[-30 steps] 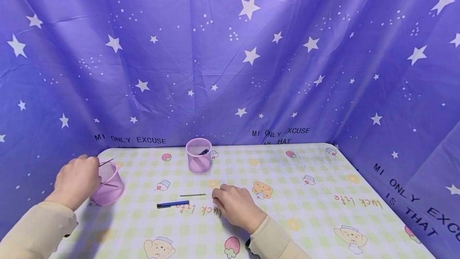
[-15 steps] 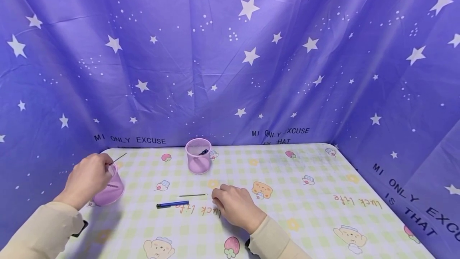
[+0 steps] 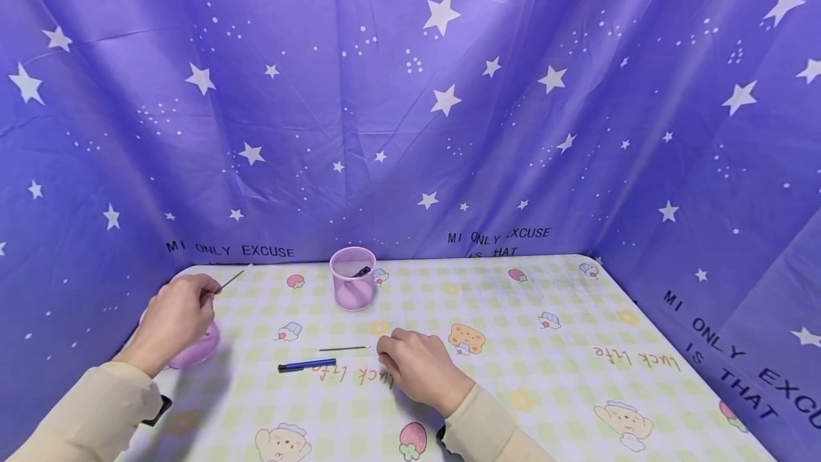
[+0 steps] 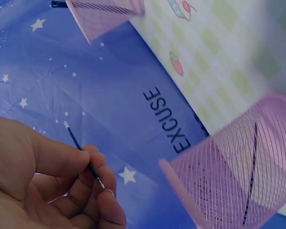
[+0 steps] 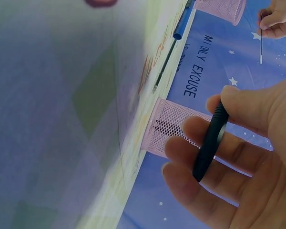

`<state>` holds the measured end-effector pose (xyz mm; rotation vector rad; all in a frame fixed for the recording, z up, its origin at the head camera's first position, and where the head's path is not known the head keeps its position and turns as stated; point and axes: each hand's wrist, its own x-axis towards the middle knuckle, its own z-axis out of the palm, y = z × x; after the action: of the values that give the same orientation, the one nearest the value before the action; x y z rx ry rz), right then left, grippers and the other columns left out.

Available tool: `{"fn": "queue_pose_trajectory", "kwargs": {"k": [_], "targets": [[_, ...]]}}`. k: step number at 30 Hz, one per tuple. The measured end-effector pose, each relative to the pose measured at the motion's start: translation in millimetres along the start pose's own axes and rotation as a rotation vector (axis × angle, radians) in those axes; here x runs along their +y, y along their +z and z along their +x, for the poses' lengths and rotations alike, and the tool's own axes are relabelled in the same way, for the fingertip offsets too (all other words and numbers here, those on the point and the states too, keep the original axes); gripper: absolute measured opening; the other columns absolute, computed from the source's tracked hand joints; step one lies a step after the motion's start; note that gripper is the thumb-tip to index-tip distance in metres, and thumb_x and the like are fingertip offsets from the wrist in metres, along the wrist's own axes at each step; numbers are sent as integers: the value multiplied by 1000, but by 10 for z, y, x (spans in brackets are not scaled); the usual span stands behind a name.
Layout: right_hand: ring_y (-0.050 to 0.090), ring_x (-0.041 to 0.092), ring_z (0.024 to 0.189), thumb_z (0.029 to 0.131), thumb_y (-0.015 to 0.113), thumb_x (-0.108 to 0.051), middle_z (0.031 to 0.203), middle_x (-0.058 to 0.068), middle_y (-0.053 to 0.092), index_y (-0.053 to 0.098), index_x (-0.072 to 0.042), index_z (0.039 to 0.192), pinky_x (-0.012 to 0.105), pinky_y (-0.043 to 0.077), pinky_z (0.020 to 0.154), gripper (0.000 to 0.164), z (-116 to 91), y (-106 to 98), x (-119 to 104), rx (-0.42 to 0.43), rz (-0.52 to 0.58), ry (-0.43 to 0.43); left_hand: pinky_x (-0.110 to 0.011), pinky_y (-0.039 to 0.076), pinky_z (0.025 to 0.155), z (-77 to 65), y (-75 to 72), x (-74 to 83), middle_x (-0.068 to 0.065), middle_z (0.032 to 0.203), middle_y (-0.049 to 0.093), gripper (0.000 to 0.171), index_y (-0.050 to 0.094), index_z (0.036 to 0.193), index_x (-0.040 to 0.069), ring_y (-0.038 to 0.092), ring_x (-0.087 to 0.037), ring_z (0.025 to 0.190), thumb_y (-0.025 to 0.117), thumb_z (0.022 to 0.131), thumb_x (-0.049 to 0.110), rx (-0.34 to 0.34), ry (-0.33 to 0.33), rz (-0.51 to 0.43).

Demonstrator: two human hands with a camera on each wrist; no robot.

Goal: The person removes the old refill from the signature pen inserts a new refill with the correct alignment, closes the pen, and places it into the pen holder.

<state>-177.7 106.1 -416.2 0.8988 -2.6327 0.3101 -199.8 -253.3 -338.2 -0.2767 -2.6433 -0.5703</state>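
Observation:
My left hand (image 3: 179, 316) pinches a thin pen refill (image 4: 78, 143) between thumb and fingers, its white end pointing up and away. It hovers over the left pink mesh pen holder (image 3: 199, 351), which it partly covers in the head view. A dark refill (image 4: 251, 167) leans inside that holder. My right hand (image 3: 423, 369) is low over the middle of the table; the right wrist view shows its thumb and fingers gripping a short dark pen piece (image 5: 212, 143). Left of that hand lie another refill (image 3: 344, 348) and a blue pen barrel (image 3: 306, 365).
Another pink mesh pen holder (image 3: 354, 291) stands near the back edge with dark pen parts inside. A checked cloth with printed figures covers the table (image 3: 564, 362). The blue star-patterned curtain (image 3: 410, 127) hangs behind and on both sides.
My left hand has moved right across the left pen holder, carrying the refill with it and covering more of the holder. The right hand and the parts on the table stay put.

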Motion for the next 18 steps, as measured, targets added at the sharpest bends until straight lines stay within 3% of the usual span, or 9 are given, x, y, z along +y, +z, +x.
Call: {"fn": "queue_pose_trajectory", "kwargs": {"k": [4, 9, 18], "targets": [[43, 3, 56, 90, 65, -22, 67, -12, 44, 59, -24, 80, 23, 31, 43, 11, -1, -1, -1, -1, 3, 1, -51, 47, 70, -6, 53, 68, -17, 84, 66, 17, 66, 92, -4, 61, -32, 77, 54, 79, -5, 18, 32, -38], [43, 3, 56, 90, 64, -22, 68, -12, 44, 59, -24, 80, 22, 31, 43, 11, -3, -3, -2, -5, 5, 3, -44, 47, 70, -31, 99, 165, -10, 82, 65, 15, 66, 93, -1, 58, -22, 73, 55, 83, -2, -28, 26, -82], [43, 3, 56, 90, 64, -22, 68, -12, 44, 59, -24, 81, 22, 31, 43, 11, 0, -1, -5, -4, 6, 3, -41, 46, 68, -75, 204, 306, -6, 79, 66, 12, 67, 90, 1, 57, -19, 70, 58, 83, -3, -60, 28, -121]]}}
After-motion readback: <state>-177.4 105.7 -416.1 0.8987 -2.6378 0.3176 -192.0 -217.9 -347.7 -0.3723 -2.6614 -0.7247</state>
